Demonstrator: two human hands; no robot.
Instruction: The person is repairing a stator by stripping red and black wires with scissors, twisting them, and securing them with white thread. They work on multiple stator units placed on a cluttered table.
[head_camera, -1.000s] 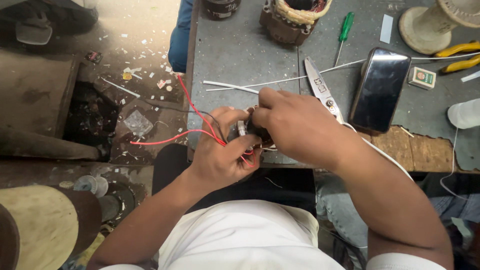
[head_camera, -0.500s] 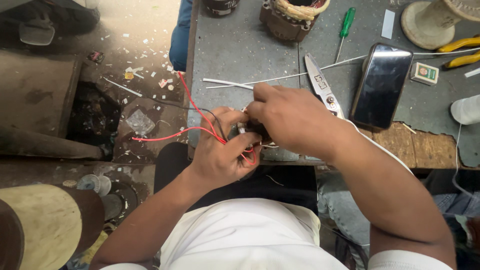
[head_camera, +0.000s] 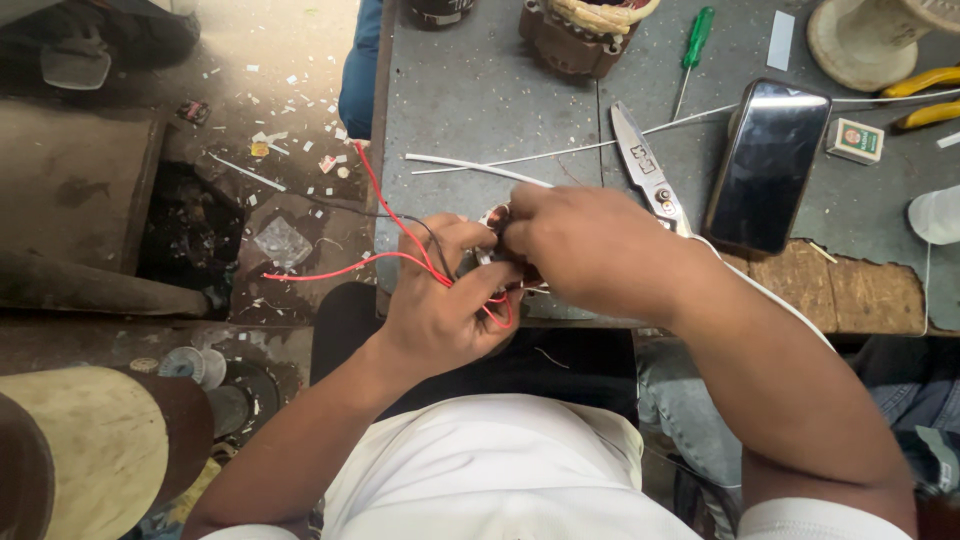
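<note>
I've got my left hand (head_camera: 450, 310) clamped around the small part with red wires (head_camera: 400, 262) at the bench edge (head_camera: 420, 150), right hand (head_camera: 590, 255) pinching its top — keep that grip steady, fingertips only.

Red wires (head_camera: 395, 262) and a thinner black wire (head_camera: 437, 245) loop over the left hand (head_camera: 445, 305) at the near edge of the grey workbench (head_camera: 480, 100), beside white sleeving (head_camera: 470, 163). Farther right lie a green-handled screwdriver (head_camera: 693, 45), a black phone (head_camera: 767, 165), yellow-handled pliers (head_camera: 925, 95) and a cream spool (head_camera: 870, 35). The shirt (head_camera: 490, 470) nearest is white.
</note>
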